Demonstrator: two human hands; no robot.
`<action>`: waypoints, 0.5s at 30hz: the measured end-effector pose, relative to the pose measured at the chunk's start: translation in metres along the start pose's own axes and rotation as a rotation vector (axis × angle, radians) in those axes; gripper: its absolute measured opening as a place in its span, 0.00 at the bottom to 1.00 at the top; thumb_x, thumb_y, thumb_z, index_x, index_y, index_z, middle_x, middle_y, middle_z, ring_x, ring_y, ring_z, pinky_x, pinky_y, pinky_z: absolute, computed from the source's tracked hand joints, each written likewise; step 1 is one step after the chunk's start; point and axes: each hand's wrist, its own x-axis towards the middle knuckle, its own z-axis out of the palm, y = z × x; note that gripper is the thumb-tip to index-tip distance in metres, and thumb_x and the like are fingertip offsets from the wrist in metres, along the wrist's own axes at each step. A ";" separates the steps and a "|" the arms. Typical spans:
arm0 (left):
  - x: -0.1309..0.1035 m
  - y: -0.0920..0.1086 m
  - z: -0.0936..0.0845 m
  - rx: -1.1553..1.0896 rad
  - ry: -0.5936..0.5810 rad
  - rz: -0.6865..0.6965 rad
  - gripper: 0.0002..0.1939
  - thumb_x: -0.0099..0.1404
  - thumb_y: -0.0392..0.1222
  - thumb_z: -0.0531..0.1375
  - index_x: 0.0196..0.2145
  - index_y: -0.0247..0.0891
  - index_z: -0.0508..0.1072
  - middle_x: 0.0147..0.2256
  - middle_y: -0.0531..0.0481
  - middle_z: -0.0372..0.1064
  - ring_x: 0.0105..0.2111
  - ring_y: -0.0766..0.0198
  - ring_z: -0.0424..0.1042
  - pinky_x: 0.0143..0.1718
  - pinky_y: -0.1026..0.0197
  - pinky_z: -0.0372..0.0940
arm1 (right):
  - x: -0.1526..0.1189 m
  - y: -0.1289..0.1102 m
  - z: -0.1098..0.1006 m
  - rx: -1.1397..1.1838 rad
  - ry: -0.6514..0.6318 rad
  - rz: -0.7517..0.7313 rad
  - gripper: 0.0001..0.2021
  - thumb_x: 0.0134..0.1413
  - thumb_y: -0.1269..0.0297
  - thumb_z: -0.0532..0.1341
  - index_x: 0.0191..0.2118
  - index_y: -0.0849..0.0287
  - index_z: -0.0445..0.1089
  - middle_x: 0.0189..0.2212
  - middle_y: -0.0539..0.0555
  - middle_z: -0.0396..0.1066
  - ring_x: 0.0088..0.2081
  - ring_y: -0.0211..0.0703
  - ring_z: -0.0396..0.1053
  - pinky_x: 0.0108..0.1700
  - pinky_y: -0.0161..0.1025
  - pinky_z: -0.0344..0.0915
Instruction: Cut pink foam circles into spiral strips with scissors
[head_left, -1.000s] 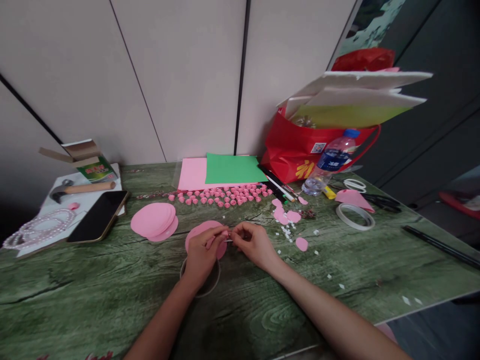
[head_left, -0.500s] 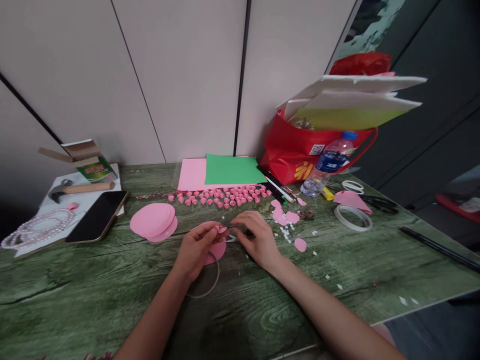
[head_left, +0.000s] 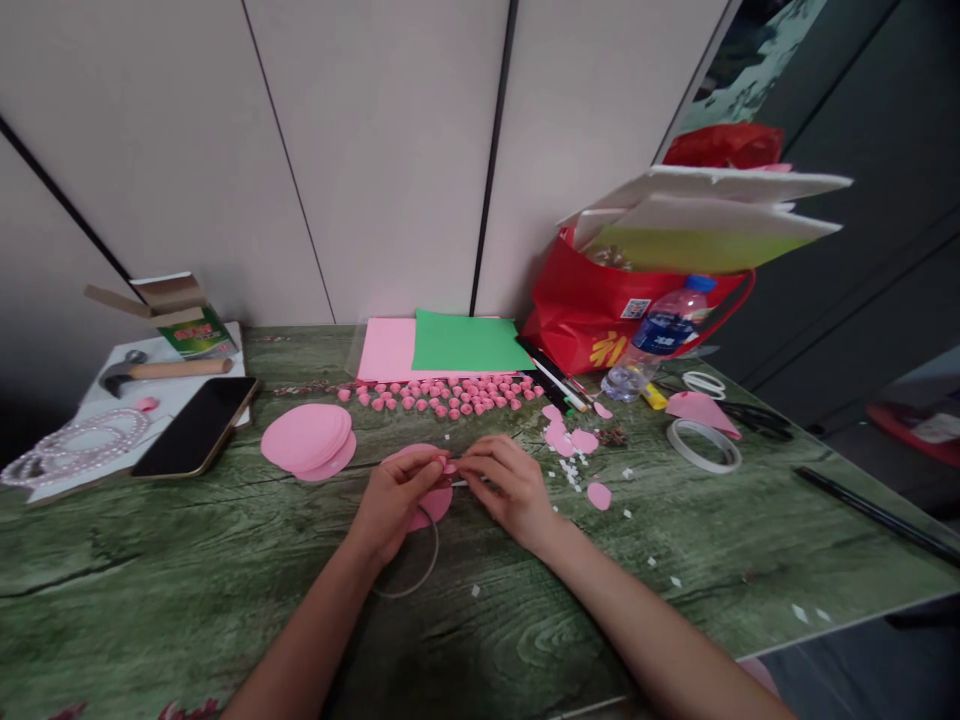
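Observation:
My left hand (head_left: 395,498) pinches a small pink paper piece (head_left: 447,464) at its fingertips. The fingertips of my right hand (head_left: 512,487) meet the same piece from the right, fingers closed together. Under and beside my left hand lie pink paper circles (head_left: 433,508), partly hidden, with a thin grey ring-shaped handle (head_left: 435,560) near the wrist. Left of the hands is a stack of pink circles (head_left: 304,438). Rows of small rolled pink paper pieces (head_left: 465,393) sit behind them. Loose pink petals (head_left: 585,440) and tiny white bits (head_left: 573,470) lie to the right.
Green paper (head_left: 472,341) lies over pink paper at the back. A red bag (head_left: 577,300) and a bottle (head_left: 660,335) stand back right, near a tape roll (head_left: 703,446) and black scissors (head_left: 757,420). Phone (head_left: 195,428), hammer (head_left: 176,368), beads (head_left: 82,445) and box (head_left: 196,333) are left.
My right hand has moved slightly left, and its fingertips now meet the pink piece in my left hand. A white bit now shows on the table below the hands. The view has shifted slightly.

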 end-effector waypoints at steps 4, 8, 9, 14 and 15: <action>-0.001 -0.002 -0.001 0.067 0.017 0.013 0.14 0.48 0.41 0.64 0.33 0.33 0.75 0.32 0.44 0.73 0.32 0.62 0.71 0.40 0.58 0.64 | -0.001 -0.001 0.000 -0.043 -0.028 -0.021 0.09 0.52 0.71 0.55 0.39 0.56 0.67 0.33 0.55 0.67 0.39 0.42 0.63 0.39 0.40 0.64; -0.003 0.000 0.002 0.125 0.028 0.019 0.14 0.48 0.42 0.64 0.33 0.32 0.75 0.32 0.43 0.73 0.32 0.61 0.71 0.38 0.58 0.65 | -0.001 -0.003 0.000 -0.062 -0.037 -0.022 0.08 0.52 0.71 0.54 0.39 0.57 0.66 0.33 0.55 0.67 0.39 0.42 0.63 0.38 0.40 0.64; -0.004 0.001 0.003 0.146 0.033 0.020 0.14 0.47 0.43 0.64 0.32 0.32 0.75 0.31 0.43 0.73 0.31 0.61 0.71 0.37 0.58 0.65 | -0.001 -0.003 0.000 -0.064 -0.038 -0.020 0.08 0.52 0.71 0.54 0.38 0.57 0.66 0.33 0.55 0.67 0.39 0.42 0.63 0.38 0.40 0.64; -0.007 0.005 0.006 0.203 -0.031 0.014 0.14 0.48 0.43 0.63 0.33 0.33 0.76 0.31 0.45 0.74 0.31 0.62 0.71 0.38 0.59 0.65 | -0.001 -0.005 -0.001 -0.029 -0.039 0.000 0.07 0.53 0.71 0.54 0.37 0.57 0.66 0.33 0.56 0.67 0.38 0.42 0.64 0.38 0.40 0.64; -0.007 0.005 0.007 0.201 -0.060 0.008 0.14 0.49 0.43 0.63 0.33 0.34 0.76 0.31 0.45 0.74 0.31 0.62 0.71 0.38 0.59 0.65 | -0.001 -0.005 0.000 -0.013 -0.037 0.010 0.07 0.53 0.71 0.54 0.37 0.57 0.66 0.33 0.55 0.67 0.38 0.42 0.64 0.38 0.40 0.64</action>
